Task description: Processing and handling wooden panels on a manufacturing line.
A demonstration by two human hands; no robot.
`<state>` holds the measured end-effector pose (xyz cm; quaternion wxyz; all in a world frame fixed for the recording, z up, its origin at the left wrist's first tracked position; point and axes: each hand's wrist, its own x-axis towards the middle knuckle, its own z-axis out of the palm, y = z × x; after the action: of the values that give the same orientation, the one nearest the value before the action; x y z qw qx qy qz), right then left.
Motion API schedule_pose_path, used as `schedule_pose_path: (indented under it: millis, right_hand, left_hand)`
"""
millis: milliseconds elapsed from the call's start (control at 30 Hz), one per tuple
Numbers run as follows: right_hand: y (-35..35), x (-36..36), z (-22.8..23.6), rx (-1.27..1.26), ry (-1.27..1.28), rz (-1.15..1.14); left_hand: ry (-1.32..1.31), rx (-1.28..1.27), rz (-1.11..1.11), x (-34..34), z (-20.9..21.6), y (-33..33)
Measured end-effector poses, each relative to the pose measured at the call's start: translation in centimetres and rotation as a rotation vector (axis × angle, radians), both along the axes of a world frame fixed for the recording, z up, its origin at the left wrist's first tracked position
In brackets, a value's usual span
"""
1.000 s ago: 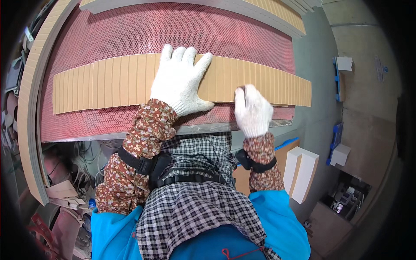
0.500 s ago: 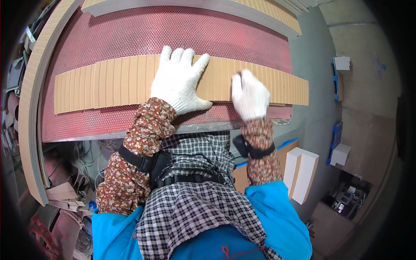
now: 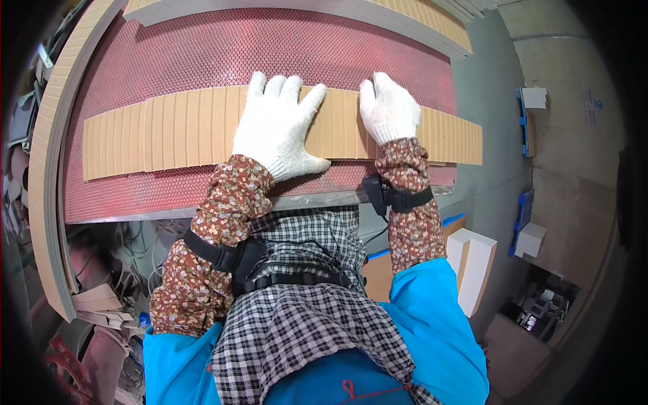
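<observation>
A long tan board with crosswise grooves (image 3: 185, 128) lies across a red, mesh-textured work surface (image 3: 223, 47). Its left end shows a step, as if a second strip lies under or against it. My left hand (image 3: 277, 128), in a white knit glove, is pressed flat on the middle of the board with its fingers spread. To its right, my right hand (image 3: 390, 109), gloved alike, is closed over the board, with the fingertips by the far edge. Whatever it may hold is hidden by the fingers.
Stacked grooved boards stand along the left side (image 3: 50, 182) and the far edge (image 3: 304, 8) of the work surface. Offcuts (image 3: 101, 304) and cables lie at lower left. At right, a white block-shaped piece (image 3: 476, 263) and blue pallets (image 3: 523, 209) are on the floor.
My right hand has moved away from me across the board, from its near part to its far edge, still closed. My left hand has stayed in place on the board.
</observation>
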<state>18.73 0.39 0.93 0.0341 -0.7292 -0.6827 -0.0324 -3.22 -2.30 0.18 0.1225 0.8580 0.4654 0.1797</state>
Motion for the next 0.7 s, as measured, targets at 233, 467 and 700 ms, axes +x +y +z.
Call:
schedule_pose_path:
  millis: [233,467,700]
  right_hand:
    - [-6.3,-0.1,-0.9,0.184,0.1,0.079]
    - [-15.3,-1.2,-0.4,-0.003,0.15,-0.012]
    - [-13.6,-2.0,0.1,0.159,0.248,-0.003]
  left_hand:
    - [-0.085,0.121,0.011,0.0,-0.4,0.0]
    - [-0.039,0.025,0.006,0.0,-0.4,-0.1]
    - [-0.041,0.066,0.009,-0.1,-0.6,0.0]
